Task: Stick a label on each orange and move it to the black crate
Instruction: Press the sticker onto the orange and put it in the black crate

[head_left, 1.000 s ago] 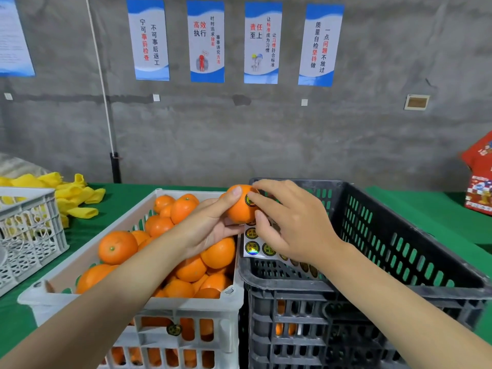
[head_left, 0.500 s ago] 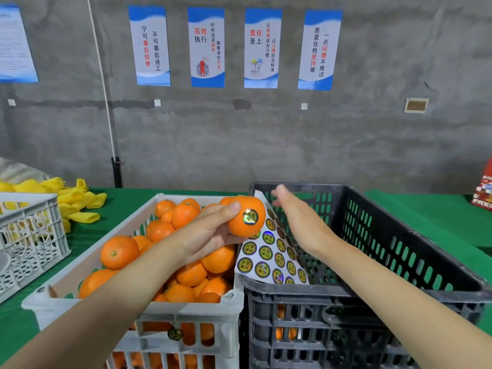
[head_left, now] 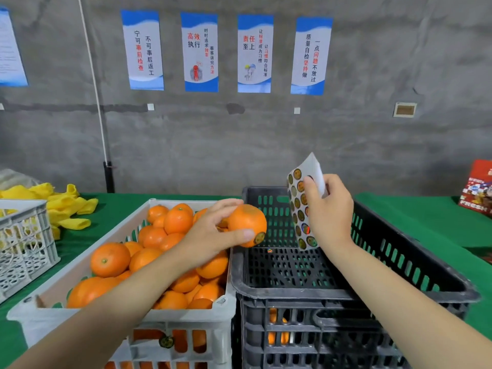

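My left hand (head_left: 213,235) grips an orange (head_left: 246,222) that carries a round label (head_left: 259,237) on its lower right side. It hangs over the left rim of the black crate (head_left: 346,291). My right hand (head_left: 328,211) holds a sheet of round stickers (head_left: 300,209) upright above the crate's back part. A white crate (head_left: 186,315) on the left is full of several unlabelled oranges (head_left: 110,259). The black crate's mesh floor is bare, and it sits on a lower black crate with oranges showing through its slots.
A green cloth (head_left: 426,214) covers the table. At the far left stand another white crate (head_left: 24,249) and a heap of yellow foam nets (head_left: 66,206). A red box (head_left: 479,187) sits at the right edge. A grey wall with posters is behind.
My left hand carried the labelled orange rightward over the black crate's rim and turned it, label now low. My right hand picked the sticker sheet up off the crate edge and raised it.
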